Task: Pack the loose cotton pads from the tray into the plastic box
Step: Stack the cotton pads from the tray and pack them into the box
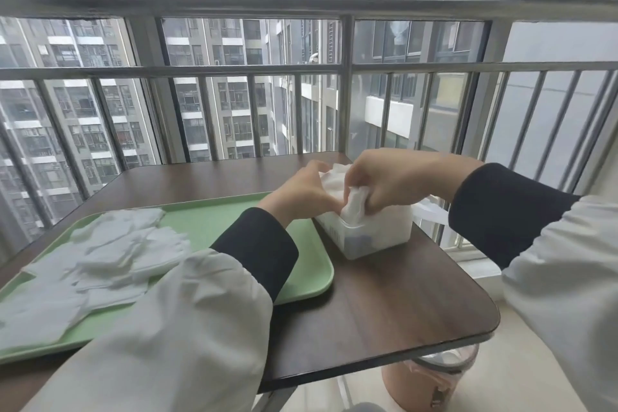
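My left sleeve [187, 328], white with a black cuff, fills the bottom of the view and crosses the near right corner of the green tray [214, 221]. The loose cotton pads [110, 254] lie on the left half of that tray in an overlapping white heap that reaches the near left edge. The right half of the tray is bare green.

Just beside the tray's right edge, on the dark wooden table [384, 304], stands the translucent plastic box [374, 234]. Its top is open and white pads bulge above the rim. Both my hands meet over it. My right hand [391, 177] comes in from the right with its fingers curled down, pinching a crumpled bunch of pads [354, 207] at the near end of the opening. My left hand [301, 192] reaches in from the tray side and its fingers lie on the pads at the top of the box. The fingertips are hidden among the white, so I cannot tell whether they pinch or only press.

A thin white plastic bag [431, 211] shows behind the box at the table's right edge. Below that corner stands a pinkish bin [431, 378] with a liner. Beyond the table runs a metal railing [234, 70] in front of the windows.
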Available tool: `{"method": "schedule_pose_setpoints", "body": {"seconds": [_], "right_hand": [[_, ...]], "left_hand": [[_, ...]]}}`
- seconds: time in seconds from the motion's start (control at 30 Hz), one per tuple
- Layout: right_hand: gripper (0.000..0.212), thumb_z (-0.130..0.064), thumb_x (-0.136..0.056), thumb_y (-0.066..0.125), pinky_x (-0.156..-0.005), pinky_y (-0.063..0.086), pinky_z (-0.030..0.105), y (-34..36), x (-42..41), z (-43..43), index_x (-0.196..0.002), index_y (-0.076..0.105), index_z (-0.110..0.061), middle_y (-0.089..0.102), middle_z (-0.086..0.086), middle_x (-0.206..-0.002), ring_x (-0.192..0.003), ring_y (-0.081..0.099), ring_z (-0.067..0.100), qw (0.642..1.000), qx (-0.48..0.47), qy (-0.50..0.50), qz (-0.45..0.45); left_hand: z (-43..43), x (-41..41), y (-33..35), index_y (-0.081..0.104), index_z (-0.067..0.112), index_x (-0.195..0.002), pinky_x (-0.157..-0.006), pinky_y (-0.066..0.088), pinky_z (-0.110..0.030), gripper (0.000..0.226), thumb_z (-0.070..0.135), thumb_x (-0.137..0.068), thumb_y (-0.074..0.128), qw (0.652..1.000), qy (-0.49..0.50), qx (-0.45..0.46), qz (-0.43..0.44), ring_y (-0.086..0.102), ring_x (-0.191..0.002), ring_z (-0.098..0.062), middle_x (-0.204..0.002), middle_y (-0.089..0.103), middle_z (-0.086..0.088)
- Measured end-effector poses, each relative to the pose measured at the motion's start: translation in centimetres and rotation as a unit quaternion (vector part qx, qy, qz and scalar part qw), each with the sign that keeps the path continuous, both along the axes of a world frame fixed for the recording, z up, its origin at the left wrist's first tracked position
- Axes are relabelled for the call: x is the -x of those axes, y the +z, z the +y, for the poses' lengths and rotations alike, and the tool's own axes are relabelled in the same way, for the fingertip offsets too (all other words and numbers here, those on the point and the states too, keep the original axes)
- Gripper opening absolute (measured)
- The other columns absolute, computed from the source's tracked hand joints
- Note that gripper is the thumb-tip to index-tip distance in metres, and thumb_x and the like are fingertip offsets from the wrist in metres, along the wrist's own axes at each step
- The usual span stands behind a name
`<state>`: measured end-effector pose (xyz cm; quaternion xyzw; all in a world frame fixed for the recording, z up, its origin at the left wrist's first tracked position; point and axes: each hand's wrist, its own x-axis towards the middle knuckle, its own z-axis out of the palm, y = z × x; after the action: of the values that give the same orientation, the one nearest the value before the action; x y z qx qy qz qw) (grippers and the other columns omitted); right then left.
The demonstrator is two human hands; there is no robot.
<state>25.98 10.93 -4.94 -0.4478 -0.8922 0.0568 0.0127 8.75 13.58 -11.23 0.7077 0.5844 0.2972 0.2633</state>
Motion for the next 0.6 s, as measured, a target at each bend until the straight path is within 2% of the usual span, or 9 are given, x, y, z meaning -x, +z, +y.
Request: {"method": "schedule_pose_setpoints", "body": {"seconds": [0.07,0.13,0.27,0.43,0.6], "right_hand": [[0.019,-0.016,-0.077,0.075,-0.057,0.038,0.025,0.1,0.6,-0.1,-0.08,0.069,-0.033,0.063,-0.01,-0.072,-0.068,0.056,0.01,0.999,-0.012,0.004,-0.03],[0.03,-0.017,-0.077,0.077,-0.055,0.036,0.021,0.2,1.1,-0.2,-0.069,0.061,-0.041,0.059,-0.015,-0.066,-0.064,0.053,0.004,0.998,-0.016,0.007,-0.054],[0.029,-0.019,-0.078,0.079,-0.056,0.041,0.021,-0.3,1.2,-0.3,-0.067,0.061,-0.039,0.062,-0.015,-0.067,-0.065,0.057,0.006,0.999,-0.031,0.022,-0.028],[0.026,-0.023,-0.076,0.082,-0.067,0.053,0.028,-1.5,0.8,-0.5,-0.072,0.059,-0.033,0.063,-0.011,-0.081,-0.076,0.063,0.013,0.996,-0.083,0.026,0.029],[0.03,-0.025,-0.079,0.081,-0.062,0.043,0.02,-1.6,1.1,-0.4,-0.066,0.057,-0.036,0.062,-0.016,-0.079,-0.077,0.06,0.01,0.995,-0.09,0.031,0.017]], "left_hand": [[0.1,0.2,-0.1,0.033,0.014,-0.15,-0.075,0.037,-0.017,0.092,0.016,-0.075,0.085,1.0,-0.006,0.008,-0.013,0.047,-0.111,-0.015,-0.13,0.045,0.001],[0.3,0.3,-0.3,0.033,0.014,-0.15,-0.076,0.037,-0.019,0.092,0.012,-0.075,0.085,1.0,-0.009,0.013,-0.018,0.047,-0.112,-0.017,-0.13,0.045,-0.001],[0.6,0.4,-0.4,0.033,0.016,-0.15,-0.07,0.037,-0.016,0.089,0.015,-0.078,0.085,1.0,-0.009,0.012,-0.024,0.046,-0.113,-0.016,-0.133,0.044,-0.001],[1.0,0.4,-0.6,0.039,0.012,-0.146,-0.09,0.04,-0.025,0.08,0.015,-0.079,0.083,1.0,-0.006,0.002,-0.027,0.049,-0.127,-0.022,-0.142,0.046,-0.006],[0.9,0.5,-0.6,0.04,0.013,-0.145,-0.097,0.045,-0.03,0.083,0.017,-0.076,0.086,1.0,-0.012,0.003,-0.025,0.05,-0.125,-0.023,-0.14,0.047,-0.007]]}}
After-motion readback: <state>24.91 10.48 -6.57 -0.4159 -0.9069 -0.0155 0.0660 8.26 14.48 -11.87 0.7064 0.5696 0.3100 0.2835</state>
